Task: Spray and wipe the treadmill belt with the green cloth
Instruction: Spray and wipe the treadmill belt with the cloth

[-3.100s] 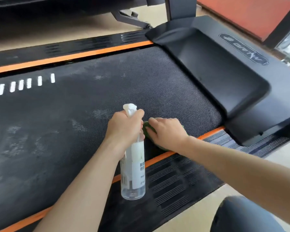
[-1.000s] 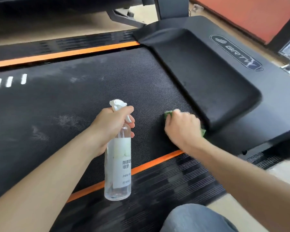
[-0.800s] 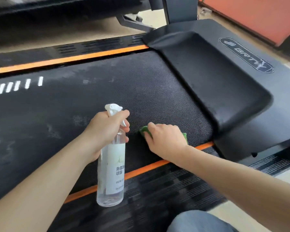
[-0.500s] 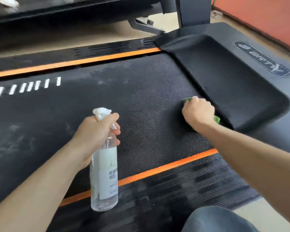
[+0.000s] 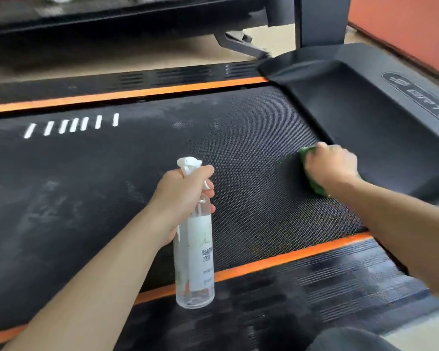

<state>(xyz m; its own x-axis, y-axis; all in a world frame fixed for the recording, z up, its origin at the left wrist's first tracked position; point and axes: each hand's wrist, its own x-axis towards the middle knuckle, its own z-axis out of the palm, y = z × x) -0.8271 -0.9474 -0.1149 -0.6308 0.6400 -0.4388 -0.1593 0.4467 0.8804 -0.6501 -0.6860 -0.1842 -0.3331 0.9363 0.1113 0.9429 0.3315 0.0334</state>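
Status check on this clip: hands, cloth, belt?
Left hand grips spray bottle, upright. Right hand presses green cloth on belt by motor cover. Nothing blocking.

— Black, finely dotted treadmill belt [image 5: 238,158], smudged with pale grey patches; row of white dashes [image 5: 72,125] left of the spray bottle [image 5: 195,252].
— Clear with white label. Bright green cloth [image 5: 314,184] right of it; orange stripes [image 5: 276,259] edging black ribbed rails.
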